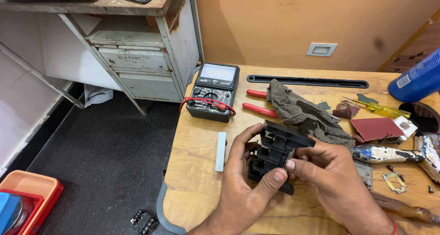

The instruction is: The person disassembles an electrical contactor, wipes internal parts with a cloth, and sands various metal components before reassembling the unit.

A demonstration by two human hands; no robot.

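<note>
I observe both hands working over the wooden table (197, 171). My left hand (240, 180) grasps a black ribbed plastic part (275, 155), thumb pressed against its lower front edge. My right hand (337, 177) grips the same part from the right side, fingertips pinching its edge. The part is held just above the table, near its front edge. An analogue multimeter (213, 90) stands behind, beside red-handled pliers (259, 109) partly covered by a grey rag (305, 113). A yellow screwdriver (380, 107) lies further right.
</note>
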